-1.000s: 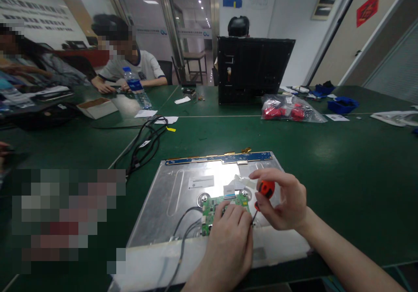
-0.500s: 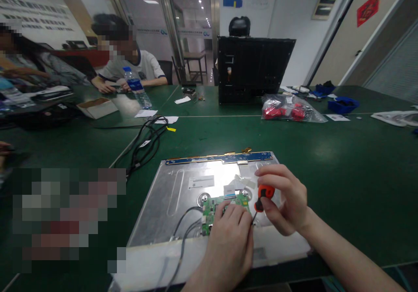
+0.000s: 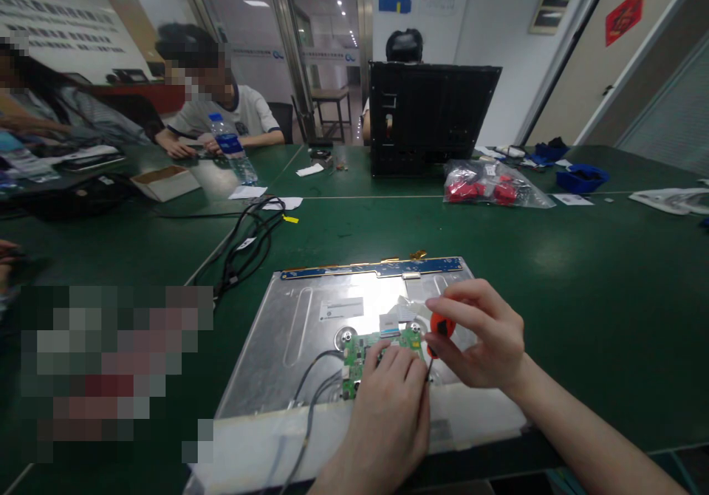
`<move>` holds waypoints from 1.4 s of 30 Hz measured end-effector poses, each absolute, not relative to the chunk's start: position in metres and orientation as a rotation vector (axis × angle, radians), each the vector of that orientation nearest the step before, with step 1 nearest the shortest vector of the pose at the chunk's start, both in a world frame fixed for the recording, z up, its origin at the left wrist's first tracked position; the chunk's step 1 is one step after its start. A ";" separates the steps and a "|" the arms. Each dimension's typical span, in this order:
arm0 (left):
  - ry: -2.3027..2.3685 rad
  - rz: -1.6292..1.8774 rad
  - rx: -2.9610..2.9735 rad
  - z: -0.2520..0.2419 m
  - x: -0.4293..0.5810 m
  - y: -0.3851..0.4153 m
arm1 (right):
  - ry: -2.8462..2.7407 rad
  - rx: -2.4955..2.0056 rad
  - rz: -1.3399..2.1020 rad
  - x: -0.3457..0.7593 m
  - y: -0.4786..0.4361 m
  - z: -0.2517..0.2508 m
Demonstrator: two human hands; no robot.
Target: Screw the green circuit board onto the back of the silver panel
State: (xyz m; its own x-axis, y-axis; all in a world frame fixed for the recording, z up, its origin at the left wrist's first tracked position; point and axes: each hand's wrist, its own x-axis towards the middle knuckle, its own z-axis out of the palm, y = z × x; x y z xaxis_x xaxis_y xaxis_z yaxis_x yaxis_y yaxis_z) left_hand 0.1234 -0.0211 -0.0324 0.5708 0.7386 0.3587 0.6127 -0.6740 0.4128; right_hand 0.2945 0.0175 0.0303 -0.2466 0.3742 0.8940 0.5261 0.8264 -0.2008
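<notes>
A silver metal display panel (image 3: 299, 332) lies flat on the green table in front of me. A small green circuit board (image 3: 360, 351) sits on it, with grey cables (image 3: 310, 399) running off toward me. My left hand (image 3: 388, 406) rests on the board, fingers curled down and pressing it. My right hand (image 3: 481, 340) is closed around an orange-handled screwdriver (image 3: 442, 326), whose dark shaft points down at the board's right edge beside my left fingers. A white flat ribbon cable (image 3: 410, 306) lies just above the board.
A black upright monitor back (image 3: 432, 118) stands further along the table. A clear bag of red parts (image 3: 487, 185) lies to its right, with blue trays (image 3: 581, 179) beyond. Black cables (image 3: 249, 244), a water bottle (image 3: 231, 148) and a cardboard box (image 3: 165, 182) are at left, where other people sit.
My right hand has shifted its grip and twisted the orange handle, which has moved slightly left and lower. My left hand has stayed on the board.
</notes>
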 end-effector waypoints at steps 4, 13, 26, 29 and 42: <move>1.123 0.759 2.562 -0.031 0.124 -0.022 | -1.881 -0.638 -0.102 0.294 0.016 0.033; 1.115 0.761 2.565 -0.033 0.124 -0.021 | -1.796 -0.564 0.047 0.293 0.019 0.024; 1.107 0.765 2.556 -0.029 0.124 -0.022 | -1.838 -0.609 -0.006 0.294 0.019 0.029; 1.111 0.753 2.567 -0.030 0.123 -0.022 | -1.838 -0.639 -0.059 0.295 0.019 0.028; 1.110 0.729 2.563 -0.035 0.123 -0.021 | -1.845 -0.602 0.007 0.296 0.018 0.026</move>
State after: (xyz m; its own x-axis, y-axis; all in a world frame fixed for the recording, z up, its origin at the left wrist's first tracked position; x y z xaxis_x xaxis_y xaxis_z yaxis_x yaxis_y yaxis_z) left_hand 0.1226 -0.0213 -0.0350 0.5836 0.7355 0.3442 0.6081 -0.6768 0.4150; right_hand 0.2965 0.0180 0.0259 -0.2304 0.4050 0.8848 0.3982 0.8689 -0.2941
